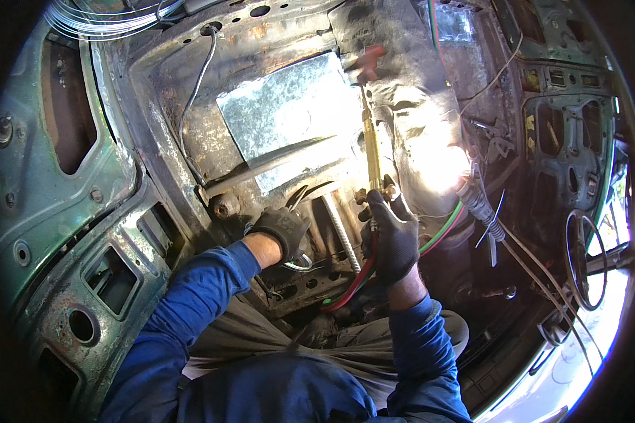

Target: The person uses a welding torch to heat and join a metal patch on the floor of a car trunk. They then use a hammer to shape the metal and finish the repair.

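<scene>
While mostly beyond right fingers (snug round its base; left fingers: hold unclear), brass torch.

A green-painted metal panel with a tall opening stands at the left, marks visible on its surface. Above it lies a loose coil of thin, pale wire. A lit work lamp with a grey body is noted at right, two thin tan cables running below it. A thin black loop sits near the right rim, below a green metal panel with several cut-outs.

Smooth, glossy metal torch; matt cloth sleeves.
</scene>
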{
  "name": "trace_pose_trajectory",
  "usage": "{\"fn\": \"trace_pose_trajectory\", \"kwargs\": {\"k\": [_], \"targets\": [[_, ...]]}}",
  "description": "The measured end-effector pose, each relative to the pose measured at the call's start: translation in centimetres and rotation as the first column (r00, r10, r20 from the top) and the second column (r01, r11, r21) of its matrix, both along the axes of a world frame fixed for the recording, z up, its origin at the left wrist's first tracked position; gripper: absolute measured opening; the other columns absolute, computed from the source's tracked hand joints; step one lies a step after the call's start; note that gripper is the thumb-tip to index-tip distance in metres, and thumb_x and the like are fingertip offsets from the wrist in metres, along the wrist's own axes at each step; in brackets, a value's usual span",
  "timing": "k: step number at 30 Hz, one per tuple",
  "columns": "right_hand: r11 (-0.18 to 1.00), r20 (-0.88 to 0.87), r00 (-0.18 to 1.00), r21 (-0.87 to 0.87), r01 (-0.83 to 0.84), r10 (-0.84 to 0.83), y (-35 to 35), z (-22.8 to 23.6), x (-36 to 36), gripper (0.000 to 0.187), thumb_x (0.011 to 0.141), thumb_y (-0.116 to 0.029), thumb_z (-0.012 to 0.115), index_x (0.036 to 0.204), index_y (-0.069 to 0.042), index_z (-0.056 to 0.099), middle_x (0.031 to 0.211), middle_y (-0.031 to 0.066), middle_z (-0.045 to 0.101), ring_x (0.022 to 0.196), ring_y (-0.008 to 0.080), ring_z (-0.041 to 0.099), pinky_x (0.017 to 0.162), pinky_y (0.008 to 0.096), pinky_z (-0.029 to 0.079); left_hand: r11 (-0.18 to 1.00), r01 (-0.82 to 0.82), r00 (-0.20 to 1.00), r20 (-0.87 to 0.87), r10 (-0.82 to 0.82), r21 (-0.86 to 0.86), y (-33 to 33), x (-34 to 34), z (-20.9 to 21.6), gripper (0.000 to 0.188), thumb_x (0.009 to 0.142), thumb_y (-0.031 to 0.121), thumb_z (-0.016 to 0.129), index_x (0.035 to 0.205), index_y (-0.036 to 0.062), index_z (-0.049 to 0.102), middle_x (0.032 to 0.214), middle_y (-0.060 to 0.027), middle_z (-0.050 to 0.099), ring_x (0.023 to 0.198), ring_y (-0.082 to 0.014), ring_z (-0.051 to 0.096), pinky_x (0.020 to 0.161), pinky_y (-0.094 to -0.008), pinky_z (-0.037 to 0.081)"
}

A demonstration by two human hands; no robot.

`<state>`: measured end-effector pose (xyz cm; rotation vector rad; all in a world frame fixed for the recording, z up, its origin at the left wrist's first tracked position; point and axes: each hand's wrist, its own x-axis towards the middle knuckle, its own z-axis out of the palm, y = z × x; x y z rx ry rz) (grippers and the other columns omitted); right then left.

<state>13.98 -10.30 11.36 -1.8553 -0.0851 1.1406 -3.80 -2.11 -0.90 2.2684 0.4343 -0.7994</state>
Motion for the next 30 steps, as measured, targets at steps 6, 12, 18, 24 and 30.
{"fn": "trace_pose_trajectory", "kwargs": {"k": [6, 12, 18, 24, 30], "targets": [[0.998, -0.016, 0.999, -0.055, 0.030, -0.031, 1.1, 0.8, -0.7, 0.028, 0.108, -0.023, 0.067, 0.130, -0.006, 0.068, 0.080, 0.0035, 0.065, 0.048, 0.0060, 0.051, 0.041, 0.0246, 0.038, 1.000, -0.001, 1.000, -0.006, 0.001, -0.020, 0.0, -0.2, 0.0, 0.052, 0.092, 0.042, 0.076, 0.134, 0.0125, 0.067, 0.126, -0.0123, 0.075, 0.122, -0.0337, 0.069, 0.099, -0.0542, 0.056], [0.823, 0.606, 0.620, -0.105, -0.558, 0.498, -1.4, -2.4, 1.1, 0.037, 0.089, 0.006, 0.072, 0.126, 0.000, 0.072, 0.109, 0.0127, 0.070, 0.079, 0.0165, 0.071, 0.062, 0.0285, 0.056, 0.999, -0.015, 1.000, -0.021, 0.014, -0.028, -0.1, 0.0, -0.1, 0.053, 0.093, 0.045, 0.073, 0.136, 0.0146, 0.066, 0.129, -0.0116, 0.074, 0.124, -0.0334, 0.068, 0.101, -0.0562, 0.053], [0.982, 0.205, 0.962, 0.016, -0.186, 0.179, 0.1, -1.5, 0.5, 0.031, 0.098, -0.001, 0.071, 0.129, 0.001, 0.071, 0.109, 0.0095, 0.070, 0.080, 0.0115, 0.069, 0.059, 0.0243, 0.054, 0.999, 0.002, 0.999, -0.050, -0.005, -0.052, 0.1, 0.1, 0.0, 0.054, 0.094, 0.046, 0.072, 0.138, 0.0153, 0.066, 0.130, -0.0112, 0.074, 0.123, -0.0327, 0.068, 0.101, -0.0554, 0.053], [0.990, 0.094, 0.986, 0.009, -0.141, 0.140, 0.4, -0.7, 0.8, 0.030, 0.104, -0.008, 0.070, 0.132, 0.001, 0.070, 0.108, 0.0068, 0.071, 0.080, 0.0069, 0.067, 0.056, 0.0211, 0.050, 1.000, 0.002, 1.000, -0.014, -0.003, -0.030, -0.1, -0.2, -0.1, 0.054, 0.094, 0.044, 0.072, 0.139, 0.0146, 0.065, 0.130, -0.0110, 0.074, 0.123, -0.0330, 0.068, 0.101, -0.0546, 0.053], [0.988, 0.105, 0.987, 0.083, -0.129, 0.120, -0.5, -2.4, 1.3, 0.031, 0.103, -0.007, 0.070, 0.132, 0.001, 0.069, 0.109, 0.0072, 0.070, 0.078, 0.0065, 0.066, 0.053, 0.0200, 0.049, 0.999, 0.003, 1.000, -0.026, -0.004, -0.043, -0.1, 0.0, -0.1, 0.055, 0.093, 0.042, 0.073, 0.139, 0.0138, 0.066, 0.127, -0.0113, 0.075, 0.123, -0.0333, 0.068, 0.100, -0.0538, 0.055]]}}
